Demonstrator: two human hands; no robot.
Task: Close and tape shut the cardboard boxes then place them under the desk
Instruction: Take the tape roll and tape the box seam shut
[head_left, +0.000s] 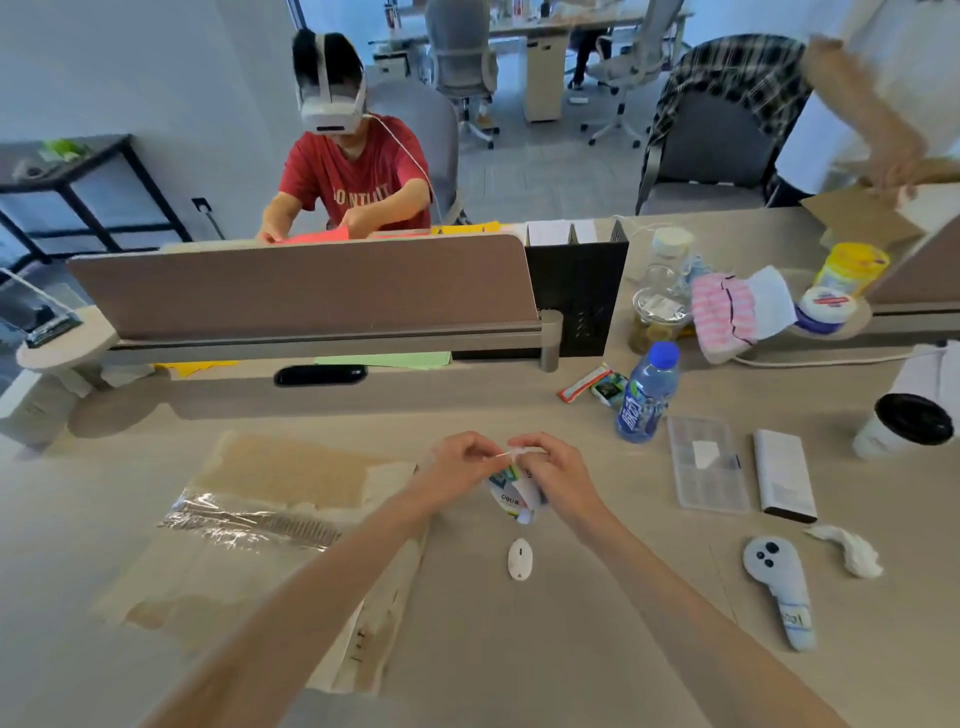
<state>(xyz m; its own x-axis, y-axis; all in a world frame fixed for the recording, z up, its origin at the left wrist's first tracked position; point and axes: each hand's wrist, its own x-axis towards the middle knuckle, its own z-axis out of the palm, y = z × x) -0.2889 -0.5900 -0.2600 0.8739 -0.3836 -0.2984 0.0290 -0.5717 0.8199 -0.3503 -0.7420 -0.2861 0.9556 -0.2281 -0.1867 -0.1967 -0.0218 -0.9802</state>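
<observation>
Both hands meet over the desk middle around a small roll of clear tape (514, 493) with a white, blue and green label. My right hand (553, 475) grips the roll from the right. My left hand (457, 462) pinches a thin strip at the roll's top edge. To the left lies a flat cardboard box (249, 530), its surface torn and patchy, with a crinkled band of clear tape (244, 519) across it. My left forearm crosses the box's right side.
A small white oval gadget (520, 558) lies just below the roll. To the right are a blue water bottle (647, 395), clear plastic case (706, 462), white power bank (784, 475), grey controller (776, 587), crumpled tissue (847, 551) and lidded cup (904, 426). A divider panel (306, 286) stands behind; a person in red sits beyond it.
</observation>
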